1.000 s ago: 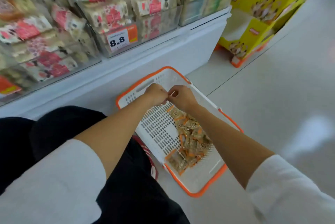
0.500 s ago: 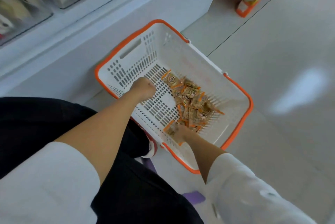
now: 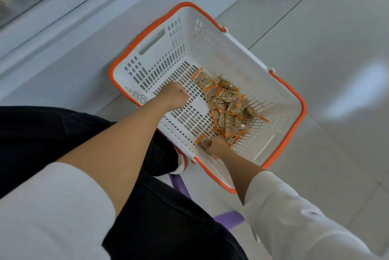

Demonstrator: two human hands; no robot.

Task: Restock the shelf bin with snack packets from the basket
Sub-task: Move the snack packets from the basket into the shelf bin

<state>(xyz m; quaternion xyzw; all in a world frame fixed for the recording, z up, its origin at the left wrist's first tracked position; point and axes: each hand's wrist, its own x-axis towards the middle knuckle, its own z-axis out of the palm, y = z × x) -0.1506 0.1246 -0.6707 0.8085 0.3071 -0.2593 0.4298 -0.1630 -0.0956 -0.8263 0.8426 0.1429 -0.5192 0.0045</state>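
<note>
Below, crinkly packets (image 3: 226, 101) heap in a slotted basket (image 3: 231, 57).

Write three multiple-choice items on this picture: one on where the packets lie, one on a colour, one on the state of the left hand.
1. Where do the packets lie? A on the shelf; B in the basket; C on the floor.
2. What colour is the basket's rim? A blue; B green; C orange.
3. How is the left hand held? A curled into a fist; B flat with fingers spread; C out of view.
Answers: 1 B, they are heaped on its slotted bottom. 2 C, an orange band runs round the top of the white walls. 3 A, its fingers are tucked under above the basket's bottom.
</note>
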